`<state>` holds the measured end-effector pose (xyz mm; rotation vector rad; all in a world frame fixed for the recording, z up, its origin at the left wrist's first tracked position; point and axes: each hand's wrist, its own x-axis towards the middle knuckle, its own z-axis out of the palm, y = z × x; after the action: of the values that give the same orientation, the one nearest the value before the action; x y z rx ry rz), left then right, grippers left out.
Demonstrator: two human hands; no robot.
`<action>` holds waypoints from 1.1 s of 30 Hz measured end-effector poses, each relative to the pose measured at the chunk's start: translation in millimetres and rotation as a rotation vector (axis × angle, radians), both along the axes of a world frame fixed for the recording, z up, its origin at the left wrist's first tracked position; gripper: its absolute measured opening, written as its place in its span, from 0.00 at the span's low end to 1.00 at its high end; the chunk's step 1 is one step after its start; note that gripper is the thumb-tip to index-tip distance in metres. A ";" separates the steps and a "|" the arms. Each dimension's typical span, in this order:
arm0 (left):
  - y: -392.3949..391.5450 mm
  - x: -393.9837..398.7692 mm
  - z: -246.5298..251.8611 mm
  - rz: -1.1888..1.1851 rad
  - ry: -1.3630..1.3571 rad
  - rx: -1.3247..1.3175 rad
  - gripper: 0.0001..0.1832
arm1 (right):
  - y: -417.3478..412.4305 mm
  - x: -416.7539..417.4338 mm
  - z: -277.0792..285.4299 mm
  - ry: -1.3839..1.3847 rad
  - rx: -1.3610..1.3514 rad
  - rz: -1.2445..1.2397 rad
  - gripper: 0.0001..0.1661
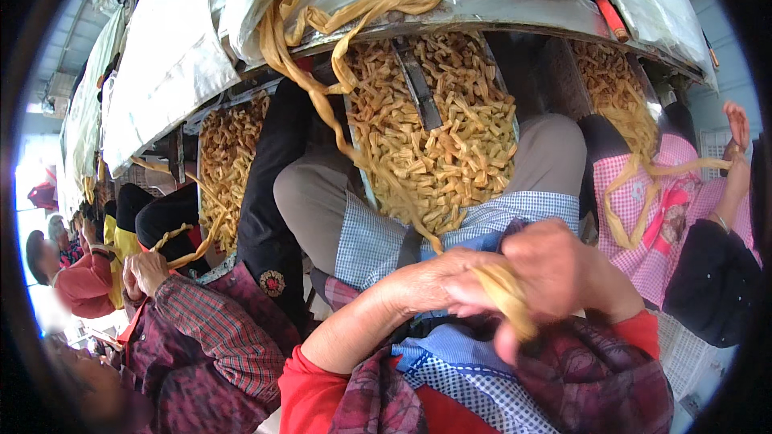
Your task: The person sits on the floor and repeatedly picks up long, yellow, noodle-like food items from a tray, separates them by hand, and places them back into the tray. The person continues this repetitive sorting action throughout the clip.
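Observation:
A long, soft yellow-tan strip point(329, 110) hangs from under the plastic sheet, crosses a bin full of small knotted pieces point(434, 150) and runs up to my hands. My left hand point(446, 280) holds the strip, with a flat loop of it lying over the fingers. Close against it on the right is my right hand point(546, 271), blurred, its fingers curled at the strip; what it grips cannot be made out clearly. Both hands are above my lap, over a blue checked apron point(374, 247). A dark flat bar point(417, 84) lies on the knotted pieces.
A plastic-covered table edge point(386, 30) curves across the front, with a red-handled tool point(612, 17) on it. Co-workers sit close on both sides; a co-worker's hands point(145, 271) are at left, another's raised hand point(736, 126) at right. Further bins of knotted pieces point(226, 144) stand beside mine.

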<state>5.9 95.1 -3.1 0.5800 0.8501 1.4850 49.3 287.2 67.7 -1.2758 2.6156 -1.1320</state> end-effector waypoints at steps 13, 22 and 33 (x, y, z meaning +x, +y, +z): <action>-19.3 -37.6 12.1 0.731 1.546 -0.255 0.17 | -40.6 -29.2 -56.2 -0.049 -0.059 -0.653 0.24; 14.6 -36.8 3.5 0.966 0.559 -0.555 0.17 | -41.1 -28.9 -54.4 0.224 -0.214 -0.818 0.16; -15.2 -16.7 -18.9 0.585 0.665 -0.430 0.33 | 26.3 -1.9 -7.1 -0.659 -1.556 -0.730 0.20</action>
<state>-10.8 80.0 -22.1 0.5233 1.9322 1.5568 47.4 313.5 60.6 0.3945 1.3510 -3.1306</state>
